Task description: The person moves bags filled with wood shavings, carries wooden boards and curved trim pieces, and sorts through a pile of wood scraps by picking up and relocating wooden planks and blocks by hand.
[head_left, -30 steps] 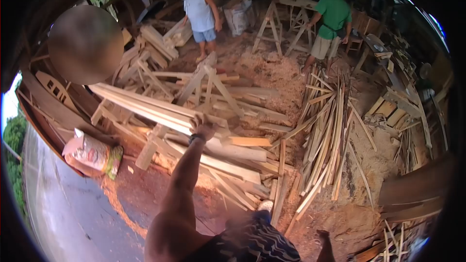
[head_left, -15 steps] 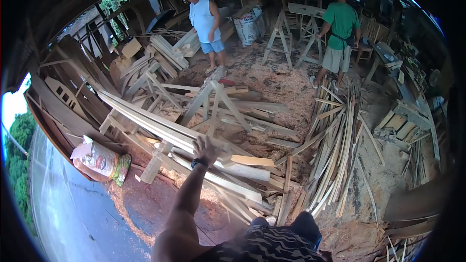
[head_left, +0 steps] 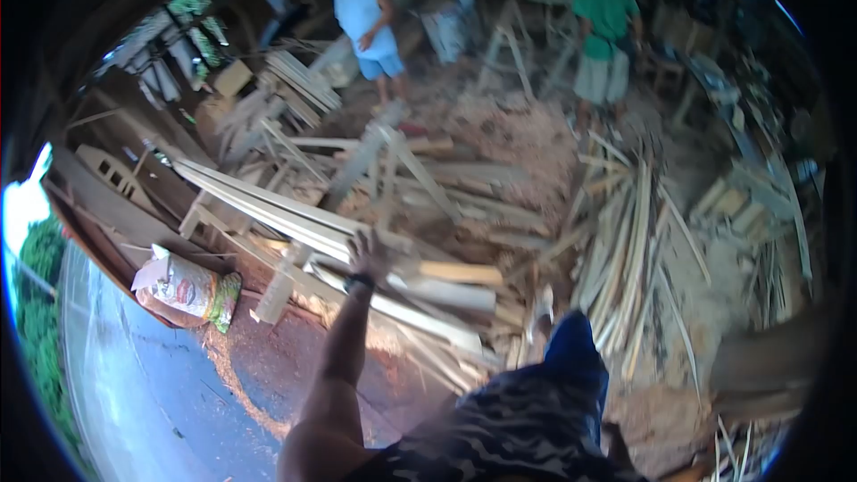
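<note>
My left hand point(head_left: 367, 259), with a dark band at the wrist, reaches forward with its fingers spread. It lies over the near ends of several long pale planks point(head_left: 263, 208), apparently resting on them; the palm's contact is hidden. These planks lie across a wooden sawhorse point(head_left: 284, 284). Just beyond my hand's right side is a yellowish board point(head_left: 461, 273). What seems to be my right hand point(head_left: 616, 443) hangs low beside my blue shorts, dark and blurred, its fingers not readable.
A second sawhorse point(head_left: 368, 161) stands ahead. Long thin strips point(head_left: 634, 254) cover the ground at right. A filled sack point(head_left: 183, 286) sits at left. One person in a light blue top point(head_left: 364, 18) and another in a green shirt point(head_left: 605, 13) stand farther back.
My view has shifted and blurred, and one of my legs has come forward towards the strips. My left hand stays over the planks. The person in light blue has brought a hand forward.
</note>
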Demonstrator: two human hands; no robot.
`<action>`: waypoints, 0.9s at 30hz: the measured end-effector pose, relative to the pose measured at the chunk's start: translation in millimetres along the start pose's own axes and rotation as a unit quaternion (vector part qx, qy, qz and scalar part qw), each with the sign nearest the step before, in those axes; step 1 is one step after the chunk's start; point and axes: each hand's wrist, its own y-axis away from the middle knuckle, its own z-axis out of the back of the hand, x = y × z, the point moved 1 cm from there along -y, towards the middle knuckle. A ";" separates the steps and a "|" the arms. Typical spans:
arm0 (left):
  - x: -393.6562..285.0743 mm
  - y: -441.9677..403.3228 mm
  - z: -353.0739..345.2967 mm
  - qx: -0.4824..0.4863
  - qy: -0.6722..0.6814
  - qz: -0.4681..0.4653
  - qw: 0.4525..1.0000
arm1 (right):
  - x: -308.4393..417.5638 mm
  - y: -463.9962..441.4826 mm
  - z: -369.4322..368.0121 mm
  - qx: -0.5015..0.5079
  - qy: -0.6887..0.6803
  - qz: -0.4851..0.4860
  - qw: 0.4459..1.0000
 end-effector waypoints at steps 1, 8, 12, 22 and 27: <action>10.1 -2.9 -5.5 0.017 0.026 -0.009 0.999 | 1.8 -9.1 2.3 0.016 0.005 0.027 1.000; 11.7 -4.2 13.3 0.036 -0.203 -0.163 0.965 | 32.6 0.6 10.5 0.001 -0.027 -0.037 0.999; 6.0 2.6 33.9 0.063 -0.251 -0.152 0.954 | 63.6 32.3 -5.1 -0.032 -0.052 -0.055 0.997; 5.4 9.5 44.8 0.035 -0.149 -0.154 0.976 | 118.6 21.7 -2.7 -0.032 0.091 -0.089 0.991; 17.5 8.4 34.4 -0.003 -0.030 -0.140 0.990 | 163.8 -49.5 20.5 0.002 0.092 -0.115 0.989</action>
